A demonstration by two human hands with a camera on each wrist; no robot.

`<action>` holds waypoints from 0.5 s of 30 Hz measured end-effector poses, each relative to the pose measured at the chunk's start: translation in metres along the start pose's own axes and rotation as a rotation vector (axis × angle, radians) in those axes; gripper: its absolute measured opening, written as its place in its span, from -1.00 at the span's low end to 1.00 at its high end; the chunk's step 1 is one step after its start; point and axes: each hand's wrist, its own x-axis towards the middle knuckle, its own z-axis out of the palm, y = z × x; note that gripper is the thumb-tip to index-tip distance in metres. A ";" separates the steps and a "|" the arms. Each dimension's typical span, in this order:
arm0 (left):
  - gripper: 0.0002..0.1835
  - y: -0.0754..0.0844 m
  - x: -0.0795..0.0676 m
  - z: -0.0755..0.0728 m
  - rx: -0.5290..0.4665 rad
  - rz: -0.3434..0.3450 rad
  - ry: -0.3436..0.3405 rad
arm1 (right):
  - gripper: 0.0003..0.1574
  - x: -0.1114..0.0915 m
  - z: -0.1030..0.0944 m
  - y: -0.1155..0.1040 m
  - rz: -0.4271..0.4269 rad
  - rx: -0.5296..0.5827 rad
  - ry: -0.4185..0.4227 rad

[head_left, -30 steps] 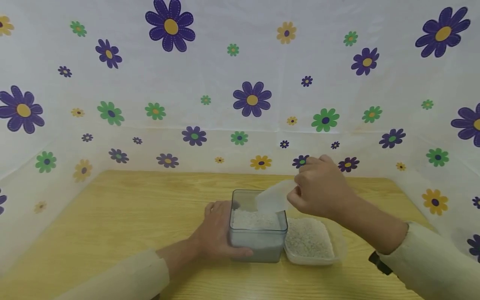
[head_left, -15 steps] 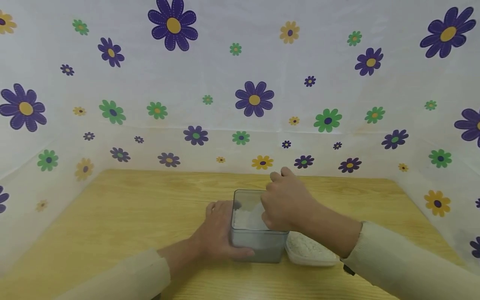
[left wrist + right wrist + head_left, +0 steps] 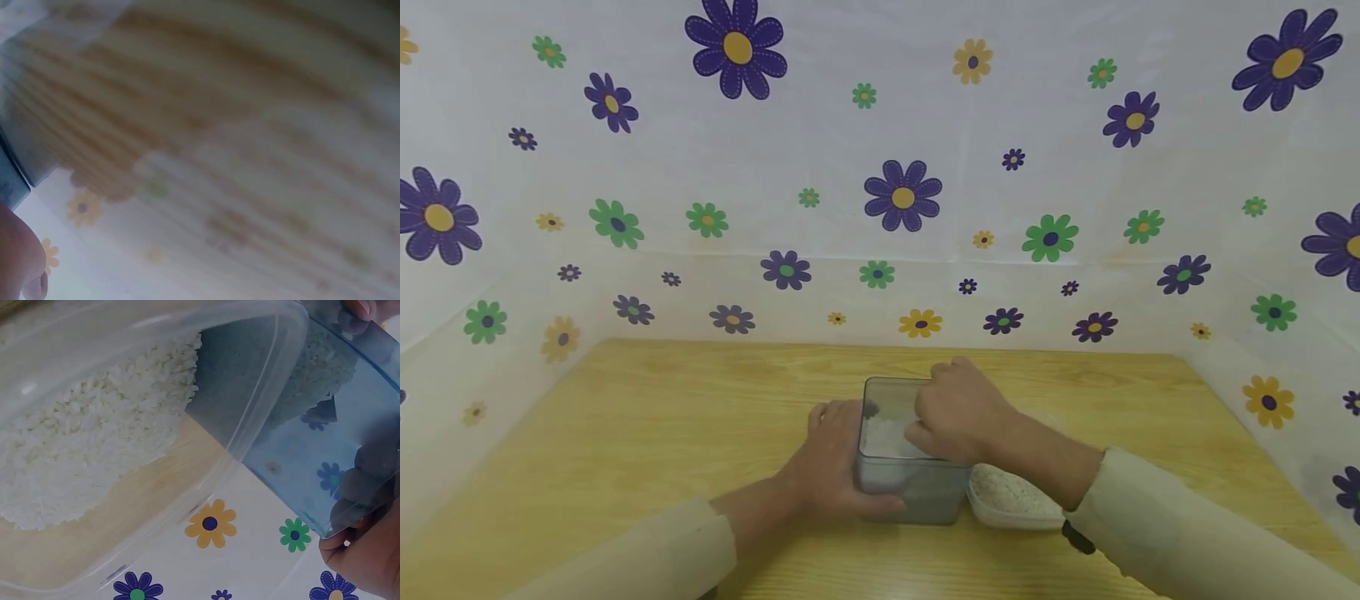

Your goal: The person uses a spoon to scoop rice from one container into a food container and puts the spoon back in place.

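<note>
My left hand (image 3: 831, 458) grips the side of a clear bluish-grey plastic box (image 3: 917, 496), thumb across its near face. White rice (image 3: 880, 429) lies inside the box. Over the box's right rim, my right hand (image 3: 958, 412) has its fingers curled round a translucent plastic scoop, which it now mostly hides. Against the box's right side stands a low clear tub (image 3: 1022, 522) holding more rice (image 3: 1006, 492), partly covered by my right forearm. The right wrist view shows the tub's rim (image 3: 259, 415) close up, the bluish box (image 3: 294, 462) beyond it and my left hand's fingers at the box's edge.
A pale wood-grain table (image 3: 700, 400) carries the box and tub. White cloth (image 3: 805, 125) printed with flowers hangs behind it and along both sides. A black strap (image 3: 1078, 537) shows under my right sleeve.
My right hand has moved left and down from above the tub to over the box, carrying the scoop in over the rice. My left hand keeps its place on the box.
</note>
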 end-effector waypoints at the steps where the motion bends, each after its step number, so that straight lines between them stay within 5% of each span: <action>1: 0.17 0.000 0.000 0.000 0.000 0.002 0.000 | -0.49 0.000 0.000 0.000 0.003 0.010 0.006; 15: 0.19 0.001 0.000 0.000 0.001 0.009 0.006 | -0.44 -0.004 0.003 0.002 0.095 0.081 0.085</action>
